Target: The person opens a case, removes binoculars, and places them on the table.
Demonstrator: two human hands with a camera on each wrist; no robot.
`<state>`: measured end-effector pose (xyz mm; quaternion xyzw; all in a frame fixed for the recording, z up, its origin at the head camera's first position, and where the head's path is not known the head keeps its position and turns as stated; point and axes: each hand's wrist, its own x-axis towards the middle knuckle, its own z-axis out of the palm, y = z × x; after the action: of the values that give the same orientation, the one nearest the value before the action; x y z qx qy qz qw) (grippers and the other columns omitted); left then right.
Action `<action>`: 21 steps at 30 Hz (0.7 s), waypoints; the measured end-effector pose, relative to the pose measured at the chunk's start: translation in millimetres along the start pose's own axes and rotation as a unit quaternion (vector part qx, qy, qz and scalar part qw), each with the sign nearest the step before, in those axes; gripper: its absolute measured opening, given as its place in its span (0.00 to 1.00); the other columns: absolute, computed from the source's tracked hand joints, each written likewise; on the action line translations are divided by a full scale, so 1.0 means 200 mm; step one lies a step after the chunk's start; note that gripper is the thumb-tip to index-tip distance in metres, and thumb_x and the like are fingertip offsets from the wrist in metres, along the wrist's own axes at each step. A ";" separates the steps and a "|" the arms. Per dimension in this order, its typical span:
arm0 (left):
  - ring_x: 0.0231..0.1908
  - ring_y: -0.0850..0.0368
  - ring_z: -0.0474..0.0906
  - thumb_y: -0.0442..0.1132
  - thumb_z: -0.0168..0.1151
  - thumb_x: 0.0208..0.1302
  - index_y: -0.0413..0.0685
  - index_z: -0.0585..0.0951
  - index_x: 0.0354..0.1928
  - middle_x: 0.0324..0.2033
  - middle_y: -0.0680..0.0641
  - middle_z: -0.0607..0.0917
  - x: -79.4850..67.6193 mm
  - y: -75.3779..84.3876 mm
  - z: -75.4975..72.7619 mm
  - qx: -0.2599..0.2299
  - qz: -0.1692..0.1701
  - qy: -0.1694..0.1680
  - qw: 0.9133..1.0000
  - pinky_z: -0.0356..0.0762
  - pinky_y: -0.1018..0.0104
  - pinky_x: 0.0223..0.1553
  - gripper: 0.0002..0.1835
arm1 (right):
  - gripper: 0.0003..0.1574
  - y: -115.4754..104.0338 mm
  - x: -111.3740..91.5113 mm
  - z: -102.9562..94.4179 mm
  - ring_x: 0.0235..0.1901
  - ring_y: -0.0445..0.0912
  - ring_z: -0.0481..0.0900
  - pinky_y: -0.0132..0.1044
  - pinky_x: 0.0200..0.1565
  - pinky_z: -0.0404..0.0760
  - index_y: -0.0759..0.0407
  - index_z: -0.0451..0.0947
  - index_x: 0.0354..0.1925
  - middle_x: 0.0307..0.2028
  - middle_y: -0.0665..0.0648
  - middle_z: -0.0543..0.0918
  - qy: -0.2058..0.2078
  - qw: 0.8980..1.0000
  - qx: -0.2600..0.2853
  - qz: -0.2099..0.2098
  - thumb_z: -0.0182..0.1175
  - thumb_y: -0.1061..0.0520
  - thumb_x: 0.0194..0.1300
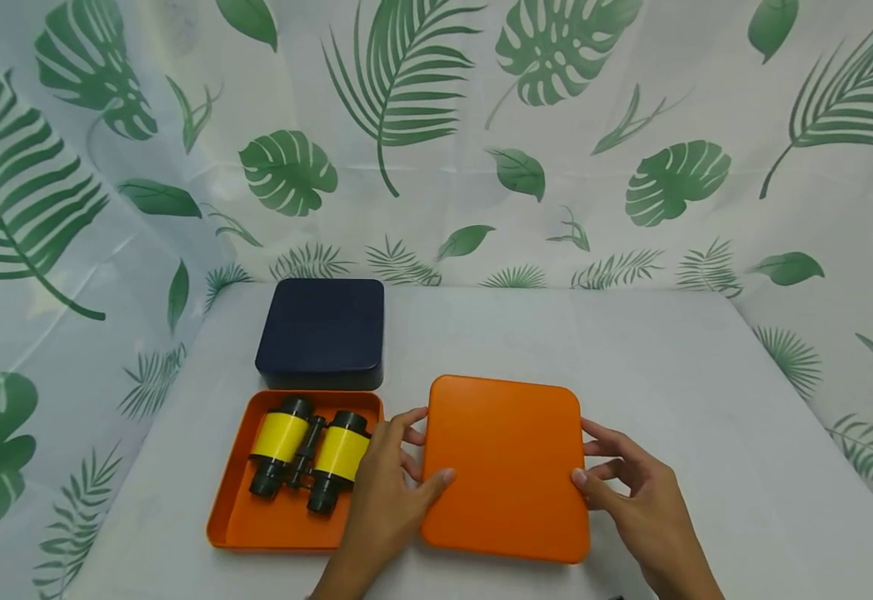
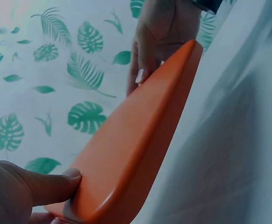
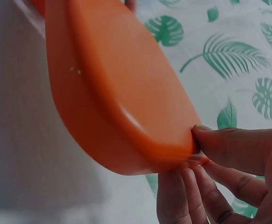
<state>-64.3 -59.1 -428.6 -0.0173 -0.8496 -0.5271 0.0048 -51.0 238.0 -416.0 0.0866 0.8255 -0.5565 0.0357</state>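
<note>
Both hands hold an orange box lid [image 1: 507, 467], its smooth top facing up. My left hand [image 1: 387, 492] grips the left edge, thumb on top and fingers at the side. On the right edge, my right hand [image 1: 642, 492] pinches the lid between thumb and fingers; the right wrist view shows this grip on the lid's rim [image 3: 103, 135]. Left of the lid lies an open orange box bottom [image 1: 256, 533]. A pair of black and yellow binoculars [image 1: 279, 437] rests inside it, its right barrel partly behind my left hand. The lid's underside is hidden.
A dark blue box [image 1: 321, 329], closed, stands just behind the orange box bottom. White cloth covers the table [image 1: 706, 392]. A leaf-patterned curtain [image 1: 436, 208] rises at the back and along both sides. A small dark object [image 1: 616, 597] barely shows at the front edge.
</note>
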 end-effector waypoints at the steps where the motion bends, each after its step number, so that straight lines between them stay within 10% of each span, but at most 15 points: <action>1: 0.35 0.61 0.76 0.43 0.82 0.58 0.61 0.74 0.72 0.50 0.51 0.79 0.00 0.00 0.01 0.001 0.001 0.000 1.000 0.75 0.70 0.35 0.40 | 0.42 0.01 0.00 -0.01 0.44 0.45 0.86 0.39 0.43 0.91 0.41 0.72 0.76 0.60 0.56 0.79 0.002 1.000 -0.006 0.002 0.75 0.49 0.68; 21: 0.36 0.58 0.72 0.42 0.79 0.64 0.53 0.71 0.74 0.51 0.47 0.76 0.03 -0.12 0.21 -0.007 -0.018 -0.021 1.000 0.72 0.69 0.33 0.39 | 0.42 0.18 0.08 -0.01 0.43 0.40 0.85 0.32 0.42 0.86 0.44 0.71 0.77 0.62 0.60 0.81 0.003 0.995 -0.095 0.036 0.74 0.56 0.69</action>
<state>-70.8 -32.3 -467.3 -0.0130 -0.8461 -0.5324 -0.0226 -60.0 254.1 -450.2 0.1144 0.8711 -0.4738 0.0609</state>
